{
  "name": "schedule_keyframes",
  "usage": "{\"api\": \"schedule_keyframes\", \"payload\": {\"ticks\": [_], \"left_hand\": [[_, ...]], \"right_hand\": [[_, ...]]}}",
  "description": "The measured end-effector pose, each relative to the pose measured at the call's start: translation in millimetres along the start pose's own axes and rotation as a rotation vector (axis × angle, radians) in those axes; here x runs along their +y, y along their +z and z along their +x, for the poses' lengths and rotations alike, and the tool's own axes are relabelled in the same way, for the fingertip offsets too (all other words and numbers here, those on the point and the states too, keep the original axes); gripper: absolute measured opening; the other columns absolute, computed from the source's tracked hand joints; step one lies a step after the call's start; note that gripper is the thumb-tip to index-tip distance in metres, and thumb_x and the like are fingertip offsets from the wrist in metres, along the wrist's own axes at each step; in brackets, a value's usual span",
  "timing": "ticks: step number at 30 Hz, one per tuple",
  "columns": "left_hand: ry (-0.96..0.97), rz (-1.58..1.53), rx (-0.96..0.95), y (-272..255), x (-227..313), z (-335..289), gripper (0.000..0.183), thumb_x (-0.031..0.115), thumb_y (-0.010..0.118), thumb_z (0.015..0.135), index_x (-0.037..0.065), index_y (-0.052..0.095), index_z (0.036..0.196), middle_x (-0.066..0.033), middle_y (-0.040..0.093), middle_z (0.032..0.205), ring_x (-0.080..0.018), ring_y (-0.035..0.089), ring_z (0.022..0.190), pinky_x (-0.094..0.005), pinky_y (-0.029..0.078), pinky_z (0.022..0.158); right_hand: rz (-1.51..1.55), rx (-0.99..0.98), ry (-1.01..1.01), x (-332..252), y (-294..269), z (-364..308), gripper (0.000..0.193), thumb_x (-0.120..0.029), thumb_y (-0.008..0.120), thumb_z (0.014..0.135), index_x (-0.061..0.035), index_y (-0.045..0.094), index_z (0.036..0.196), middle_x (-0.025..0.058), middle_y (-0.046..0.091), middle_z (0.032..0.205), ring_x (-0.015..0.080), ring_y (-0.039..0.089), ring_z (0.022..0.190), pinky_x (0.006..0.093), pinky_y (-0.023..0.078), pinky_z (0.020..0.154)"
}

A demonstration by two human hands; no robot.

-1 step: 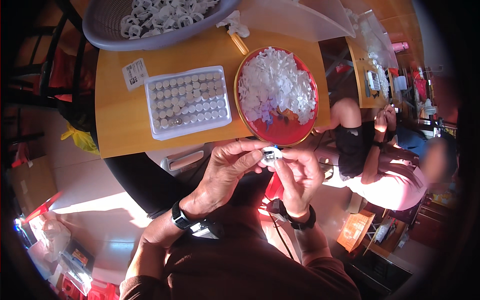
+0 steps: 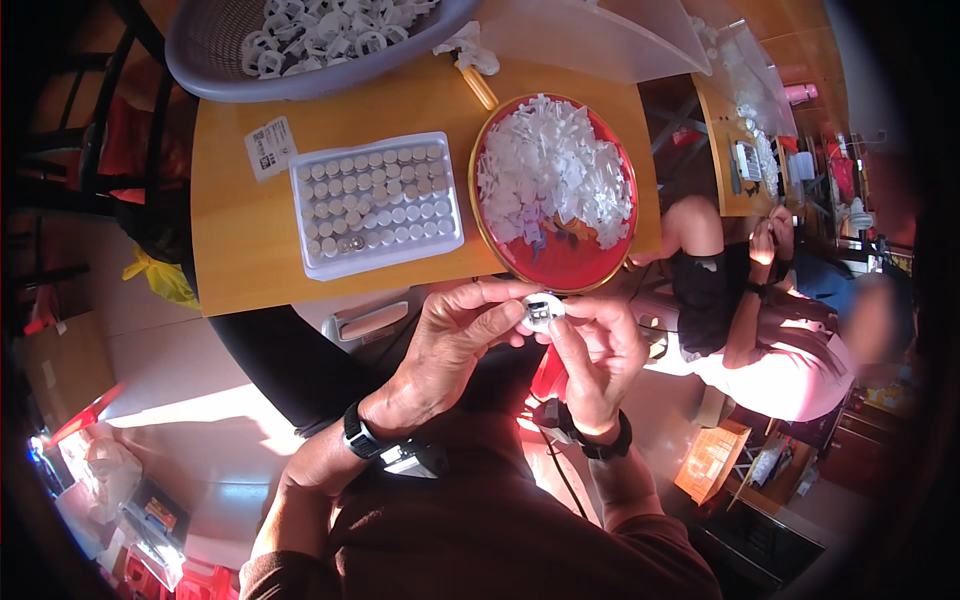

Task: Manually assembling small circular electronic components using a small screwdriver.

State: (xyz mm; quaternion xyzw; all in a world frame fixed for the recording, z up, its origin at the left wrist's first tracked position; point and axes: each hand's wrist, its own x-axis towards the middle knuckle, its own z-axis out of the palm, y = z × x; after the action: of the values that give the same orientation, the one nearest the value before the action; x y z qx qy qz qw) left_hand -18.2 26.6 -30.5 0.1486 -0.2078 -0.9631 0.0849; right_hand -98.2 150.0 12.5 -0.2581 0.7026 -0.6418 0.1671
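A small round white plastic part (image 2: 542, 312) with a dark, metallic-looking middle is pinched between both hands, just in front of the table edge. My left hand (image 2: 455, 335) grips its left side with thumb and forefinger. On the other side, my right hand (image 2: 600, 345) has its thumb and fingers closed on the same part. Right beyond them stands a round red tray (image 2: 540, 268) with a gold rim, heaped with small white plastic pieces (image 2: 555, 165). To its left, a white rectangular tray (image 2: 380, 262) holds rows of small round whitish pieces (image 2: 375, 190).
A grey plastic basket (image 2: 200, 65) of white ring-shaped parts sits at the table's far left. Near it are a printed label (image 2: 270, 148) and a yellow-handled tool (image 2: 478, 88). A translucent panel (image 2: 620, 40) stands at the back. Another person (image 2: 770, 350) sits to the right.
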Motion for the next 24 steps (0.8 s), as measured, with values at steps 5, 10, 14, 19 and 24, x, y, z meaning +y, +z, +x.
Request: {"api": "schedule_keyframes", "payload": {"ticks": [5, 10, 14, 19, 24], "left_hand": [[-0.025, -0.049, 0.001, -2.7, 1.4, 0.7, 0.023, 0.01, 0.06, 0.089, 0.003, 0.063, 0.111, -0.0053, 0.066, 0.096, -0.0107, 0.059, 0.082, -0.025, 0.05, 0.075], [-0.061, -0.028, -0.023, -0.8, 3.6, -2.4, 0.03, 0.016, 0.056, 0.092, 0.003, 0.058, 0.118, -0.0064, 0.064, 0.103, -0.0129, 0.059, 0.087, -0.0259, 0.049, 0.079], [-0.095, -0.032, -0.085, 5.3, 9.7, -8.2, 0.035, 0.02, 0.054, 0.094, 0.002, 0.055, 0.124, -0.0065, 0.062, 0.107, -0.0133, 0.058, 0.092, -0.0272, 0.047, 0.084], [-0.051, 0.029, -0.067, 3.4, 13.3, -11.0, 0.035, 0.019, 0.056, 0.092, 0.003, 0.055, 0.124, -0.0056, 0.062, 0.109, -0.0111, 0.057, 0.093, -0.0265, 0.047, 0.083], [0.043, 0.046, -0.017, 4.2, 26.3, -18.6, 0.032, 0.021, 0.057, 0.092, 0.003, 0.058, 0.119, -0.0089, 0.061, 0.111, -0.0146, 0.058, 0.094, -0.0285, 0.048, 0.079]], "right_hand": [[0.061, -0.003, 0.046, 0.5, 2.1, 3.6, 0.017, 0.006, 0.062, 0.083, 0.0044, 0.055, 0.099, 0.0123, 0.061, 0.093, 0.017, 0.066, 0.079, 0.0265, 0.055, 0.068], [0.089, -0.001, 0.062, -0.7, 4.0, 3.9, 0.017, 0.007, 0.061, 0.083, 0.0032, 0.055, 0.098, 0.0118, 0.063, 0.089, 0.0161, 0.065, 0.076, 0.026, 0.054, 0.066], [0.259, -0.023, 0.2, -4.3, -0.8, 5.6, 0.013, 0.007, 0.06, 0.083, 0.0026, 0.057, 0.095, 0.0109, 0.064, 0.084, 0.0133, 0.063, 0.07, 0.025, 0.053, 0.064], [0.058, -0.106, 0.162, -6.2, -0.5, 12.6, 0.013, 0.004, 0.063, 0.083, 0.0026, 0.057, 0.095, 0.0081, 0.065, 0.083, 0.011, 0.063, 0.07, 0.0234, 0.053, 0.064], [-0.161, -0.266, 0.154, -25.9, 3.2, 39.1, 0.011, -0.005, 0.066, 0.083, -0.0004, 0.064, 0.092, 0.0011, 0.058, 0.074, 0.0051, 0.056, 0.069, 0.0195, 0.046, 0.059]]}}
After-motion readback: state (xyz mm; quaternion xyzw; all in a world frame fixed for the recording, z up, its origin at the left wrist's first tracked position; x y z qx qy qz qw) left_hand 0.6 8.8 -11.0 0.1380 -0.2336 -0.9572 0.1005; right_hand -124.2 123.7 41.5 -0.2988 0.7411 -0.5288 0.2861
